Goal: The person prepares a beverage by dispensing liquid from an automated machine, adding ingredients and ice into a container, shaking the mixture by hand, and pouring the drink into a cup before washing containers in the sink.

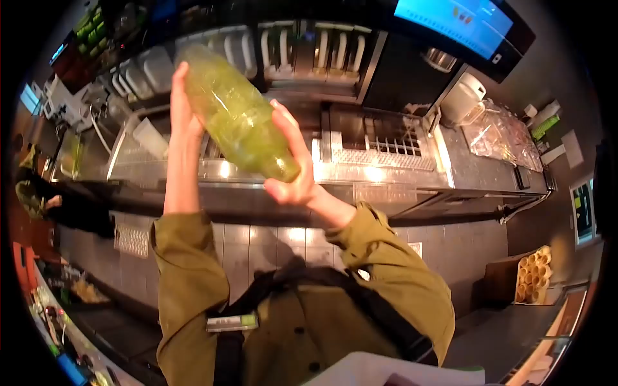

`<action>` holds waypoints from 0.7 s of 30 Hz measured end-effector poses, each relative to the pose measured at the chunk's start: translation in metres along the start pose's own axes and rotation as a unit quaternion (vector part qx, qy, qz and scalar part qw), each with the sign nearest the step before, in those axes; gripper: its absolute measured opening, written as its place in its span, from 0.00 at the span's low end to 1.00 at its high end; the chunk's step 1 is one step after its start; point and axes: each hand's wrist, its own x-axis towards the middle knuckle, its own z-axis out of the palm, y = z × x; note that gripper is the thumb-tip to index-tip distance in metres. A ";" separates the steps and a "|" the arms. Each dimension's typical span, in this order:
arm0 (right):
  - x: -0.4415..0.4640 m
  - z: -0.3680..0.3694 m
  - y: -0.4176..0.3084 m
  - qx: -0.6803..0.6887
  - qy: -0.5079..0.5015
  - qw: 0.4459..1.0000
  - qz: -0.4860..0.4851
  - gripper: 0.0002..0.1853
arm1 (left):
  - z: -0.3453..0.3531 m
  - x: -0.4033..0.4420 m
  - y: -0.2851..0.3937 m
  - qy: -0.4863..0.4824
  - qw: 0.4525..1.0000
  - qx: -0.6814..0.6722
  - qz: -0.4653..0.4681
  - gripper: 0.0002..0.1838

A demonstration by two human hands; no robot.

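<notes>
Between my two hands I hold a large see-through shaker (235, 106), tilted, its wide end up to the left and its narrow end down to the right. Cloudy green contents fill most of it. My left hand (185, 106) is closed against the upper left side, fingers partly hidden behind it. Around the lower end wraps my right hand (297, 161), thumb near the narrow tip. The shaker is raised in front of the steel counter (257, 174) and touches nothing but my hands.
A perforated drip tray (380, 159) with a grid is set in the counter. White-handled jugs (278, 48) line the back. At right are a screen (454, 26), a white container (465, 96) and a plastic-wrapped pile (502, 138). Another person (58, 202) stands at far left.
</notes>
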 end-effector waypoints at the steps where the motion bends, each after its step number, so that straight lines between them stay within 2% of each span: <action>1: 0.010 0.010 0.002 0.059 0.006 0.997 0.052 0.44 | 0.005 0.013 0.011 0.050 0.998 0.024 -0.028 0.35; 2: 0.020 0.021 0.002 0.121 0.018 0.987 0.103 0.43 | 0.024 -0.010 -0.001 0.055 0.984 -0.091 0.142 0.32; 3: 0.028 0.032 0.002 0.180 0.036 0.971 0.153 0.41 | -0.002 0.009 0.012 -0.017 0.995 -0.014 0.098 0.34; 4: 0.025 0.029 0.023 -0.004 0.004 1.000 0.007 0.39 | -0.029 0.029 0.024 -0.094 0.991 0.069 0.065 0.35; 5: 0.024 0.031 0.025 0.012 0.003 1.000 -0.012 0.37 | -0.032 0.033 0.027 0.170 0.972 0.161 0.006 0.34; 7: 0.024 0.035 0.030 0.042 -0.001 0.998 -0.051 0.33 | -0.009 -0.022 0.003 0.057 0.994 0.019 0.087 0.35; 8: 0.024 0.047 0.037 0.093 0.002 0.996 -0.016 0.34 | 0.001 -0.027 0.012 -0.034 0.988 -0.035 0.147 0.36; 10: -0.009 0.061 0.043 0.180 0.003 0.982 0.066 0.36 | -0.005 0.002 0.036 -0.068 0.988 -0.044 0.132 0.36; 11: -0.014 0.061 0.034 0.165 -0.002 0.983 0.077 0.38 | -0.036 0.015 0.048 0.012 0.998 -0.009 0.057 0.35; 12: -0.019 0.060 0.025 0.151 -0.008 0.985 0.088 0.40 | -0.040 0.004 0.044 0.060 0.997 0.011 0.039 0.35; 13: 0.003 0.057 0.007 0.090 -0.026 0.995 0.038 0.42 | -0.035 -0.009 0.043 0.106 0.994 0.030 0.019 0.35; 15: -0.001 0.063 0.010 -0.043 -0.088 0.986 -0.134 0.43 | -0.016 -0.024 0.052 0.076 0.982 0.047 0.164 0.35; 16: -0.004 0.066 0.012 -0.097 -0.102 0.965 -0.222 0.43 | -0.019 -0.036 0.049 -0.237 0.948 -0.099 0.190 0.34; 18: 0.003 0.077 0.020 -0.090 -0.106 0.970 -0.201 0.42 | -0.044 -0.024 0.064 -0.077 0.984 -0.075 0.143 0.34; 19: 0.012 0.083 0.025 -0.062 -0.082 0.990 -0.099 0.41 | -0.062 -0.021 0.068 0.016 0.992 -0.072 0.107 0.34; 20: 0.033 0.087 0.027 -0.060 -0.056 0.996 -0.036 0.41 | -0.089 -0.007 0.082 0.232 0.959 0.151 0.058 0.33; 21: 0.017 0.096 0.020 -0.044 -0.067 0.995 -0.054 0.39 | -0.082 -0.028 0.078 0.210 0.965 0.113 0.105 0.33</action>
